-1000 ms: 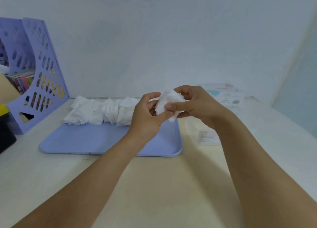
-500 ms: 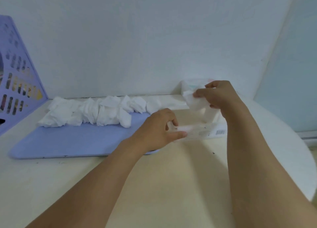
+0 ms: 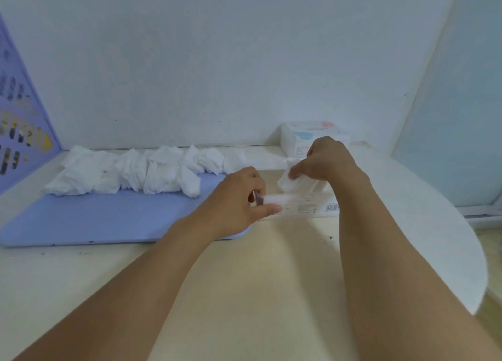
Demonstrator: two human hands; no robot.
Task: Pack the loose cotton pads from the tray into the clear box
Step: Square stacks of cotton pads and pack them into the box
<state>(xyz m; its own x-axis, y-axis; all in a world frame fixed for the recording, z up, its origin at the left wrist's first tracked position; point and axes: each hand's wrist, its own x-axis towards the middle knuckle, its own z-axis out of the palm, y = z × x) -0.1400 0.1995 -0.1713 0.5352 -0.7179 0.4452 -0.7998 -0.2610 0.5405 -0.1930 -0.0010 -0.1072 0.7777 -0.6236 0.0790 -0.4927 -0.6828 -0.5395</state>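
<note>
A row of several crumpled white cotton pads [image 3: 130, 174] lies along the far side of the lilac tray [image 3: 103, 219]. To the tray's right stands the clear box [image 3: 307, 205], with a label and barcode on its front wall. My left hand [image 3: 239, 203] grips the box's left end, thumb on the front wall. My right hand [image 3: 323, 159] pinches one white cotton pad [image 3: 288, 182] and holds it just above the box's open top.
A white packet with blue and pink marks [image 3: 312, 140] stands against the wall behind the box. A purple file rack [image 3: 19, 132] rises at the far left. The table's curved edge [image 3: 478, 252] runs down the right side.
My left hand let go of the pad and took hold of the box's left end. My right hand carried the pad rightward and lowered it towards the box's opening.
</note>
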